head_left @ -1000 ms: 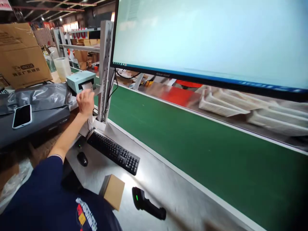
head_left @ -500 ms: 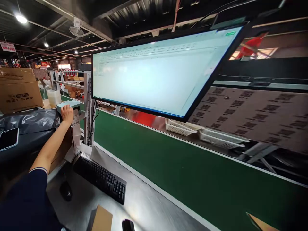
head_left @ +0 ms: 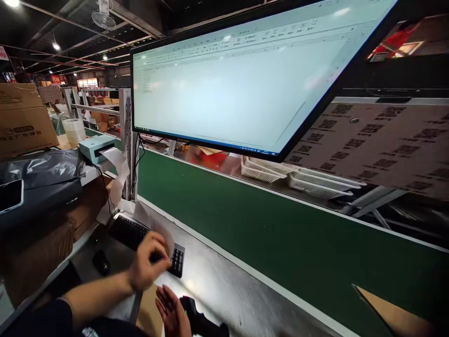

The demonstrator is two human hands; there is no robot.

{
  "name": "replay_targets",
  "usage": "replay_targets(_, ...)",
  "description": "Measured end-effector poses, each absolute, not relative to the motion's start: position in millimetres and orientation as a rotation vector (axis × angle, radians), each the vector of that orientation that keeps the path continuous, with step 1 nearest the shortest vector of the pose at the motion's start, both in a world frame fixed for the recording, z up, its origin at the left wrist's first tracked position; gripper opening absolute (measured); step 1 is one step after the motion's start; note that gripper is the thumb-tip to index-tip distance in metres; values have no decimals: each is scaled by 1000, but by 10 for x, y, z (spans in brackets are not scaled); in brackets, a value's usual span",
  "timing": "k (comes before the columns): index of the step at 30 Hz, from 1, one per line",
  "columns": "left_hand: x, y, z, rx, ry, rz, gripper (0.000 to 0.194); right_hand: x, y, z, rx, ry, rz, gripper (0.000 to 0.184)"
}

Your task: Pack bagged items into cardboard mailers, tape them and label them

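My left hand [head_left: 150, 262] is over the keyboard [head_left: 128, 231], its fingers curled into a pinch on a pale paper label [head_left: 162, 228], which is blurred and curls up behind the knuckles. Lower down, my right hand [head_left: 173, 311] is partly in view with its palm up and fingers stretched out. It lies beside a brown cardboard box [head_left: 149, 306], and a black handheld scanner [head_left: 201, 320] is just right of it. At the left, a light-blue label printer [head_left: 96, 146] has a paper strip [head_left: 119, 164] hanging from its slot.
A monitor [head_left: 217, 98] hangs above the green conveyor belt [head_left: 245, 215]. On the metal table [head_left: 217, 285] is a black mouse [head_left: 101, 262]. A phone [head_left: 11, 195] lies on black plastic at the left. White baskets [head_left: 261, 172] stand beyond the belt. Another cardboard piece [head_left: 389, 311] is at lower right.
My left hand has moved from the printer down and right to above the keyboard, with a paper label in it. My right hand has come into view. The camera has tilted down slightly.
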State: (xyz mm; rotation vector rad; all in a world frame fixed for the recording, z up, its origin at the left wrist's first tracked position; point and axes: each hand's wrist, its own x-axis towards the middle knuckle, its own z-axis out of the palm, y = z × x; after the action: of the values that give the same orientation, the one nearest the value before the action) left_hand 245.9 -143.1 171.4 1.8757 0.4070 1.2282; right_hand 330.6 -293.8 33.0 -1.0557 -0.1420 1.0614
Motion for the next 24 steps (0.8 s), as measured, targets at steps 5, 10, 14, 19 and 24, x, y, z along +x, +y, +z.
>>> replay_targets(5,2230,-1945,997,1285,512,997,41,3173,-2529,529,-853,122,1073,40)
replay_targets(10,1622,-1807,785,1298,610,581,56,3150,-2708,515,-1085,10,914,34)
replay_targets(14,1471,-1659,556,1153,803,305,54,3204,-2936,179,-1356,-203,948,27)
replay_targets(19,1588,-1605,295,1362,1040,70,27,3307,-3030,-192,-1742,-456,977,20)
replay_targets(24,1677,-1541,156,1890,1111,-78,19,3378,-2928,-407,-1935,-575,864,11)
